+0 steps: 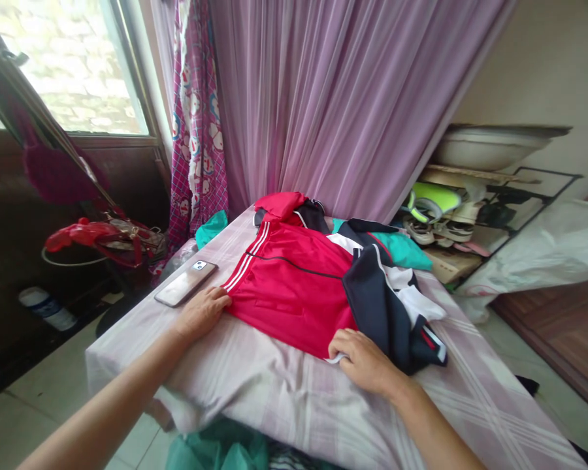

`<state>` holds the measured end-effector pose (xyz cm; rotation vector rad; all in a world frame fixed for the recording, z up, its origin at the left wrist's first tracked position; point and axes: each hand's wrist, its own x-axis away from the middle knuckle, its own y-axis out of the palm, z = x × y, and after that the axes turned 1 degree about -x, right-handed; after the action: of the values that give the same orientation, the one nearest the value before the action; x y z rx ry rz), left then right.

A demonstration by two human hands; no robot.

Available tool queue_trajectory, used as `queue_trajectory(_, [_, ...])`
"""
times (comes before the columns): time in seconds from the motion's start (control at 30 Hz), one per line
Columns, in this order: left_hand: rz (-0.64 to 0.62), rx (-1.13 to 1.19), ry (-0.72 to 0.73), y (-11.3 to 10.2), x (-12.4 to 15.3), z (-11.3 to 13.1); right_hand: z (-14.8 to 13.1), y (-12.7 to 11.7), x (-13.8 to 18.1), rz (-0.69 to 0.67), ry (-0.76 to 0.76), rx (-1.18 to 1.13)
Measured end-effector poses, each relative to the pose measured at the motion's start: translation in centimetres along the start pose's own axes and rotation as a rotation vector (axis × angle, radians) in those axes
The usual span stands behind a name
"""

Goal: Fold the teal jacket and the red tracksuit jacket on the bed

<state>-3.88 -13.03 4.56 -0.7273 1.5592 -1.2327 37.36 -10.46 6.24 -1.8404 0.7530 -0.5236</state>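
Note:
A red track jacket point(298, 294) with dark sleeves lies spread on a cloth-covered table point(274, 391). White stripes run along its left edge, and a thin dark line crosses the red cloth. At the near left corner of the red cloth, my left hand point(204, 312) is closed on the striped edge. My right hand point(360, 356) pinches the near right edge, where a bit of white shows under the fingers. A navy sleeve point(379, 307) with white and red trim lies folded just beyond my right hand. Left of the garment rests a phone point(186, 284), back side up.
Teal cloth point(411, 251) and a red bundle point(281, 205) lie at the table's far side. A pink curtain point(313, 98) hangs behind. At the right stands a shoe rack point(494, 245) with a basin point(494, 147) on top. A bottle point(46, 308) is on the floor, left.

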Motion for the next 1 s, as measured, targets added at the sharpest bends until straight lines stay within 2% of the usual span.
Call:
queue_trajectory(0.33, [-0.156, 0.013, -0.126, -1.6, -1.1, 1.0, -0.3, -1.7, -0.8, -0.043, 0.031, -0.107])
queue_trajectory(0.4, [-0.156, 0.026, -0.122, -2.0, -2.0, 1.7, -0.2, -2.2, -2.0, 0.010, 0.065, -0.076])
queue_trajectory(0.47, [-0.125, 0.074, -0.104, -2.1, -3.4, 3.0, -0.2, -2.5, -3.8, 0.130, 0.071, -0.049])
queue_trajectory(0.57, [-0.085, 0.178, -0.033, -0.7, -6.1, 5.5, -0.7, -1.8, -7.1, 0.336, 0.076, -0.001])
queue_trajectory(0.63, [-0.107, 0.206, 0.006, 1.0, -7.7, 6.9, -1.2, -0.4, -8.9, 0.372, 0.123, 0.061])
queue_trajectory(0.7, [-0.156, 0.192, -0.019, 3.0, -8.5, 7.7, -1.6, 1.5, -9.9, 0.293, 0.188, 0.123])
queue_trajectory(0.8, [-0.190, 0.146, -0.046, 5.3, -8.1, 8.1, -1.8, 3.8, -9.7, 0.150, 0.246, 0.165])
queue_trajectory(0.9, [-0.148, 0.118, -0.060, 5.9, -7.1, 8.0, -1.7, 4.6, -9.0, 0.136, 0.243, 0.176])
queue_trajectory(1.0, [-0.153, 0.100, -0.089, 5.5, -6.6, 8.3, -1.8, 4.2, -8.6, 0.149, 0.206, 0.182])
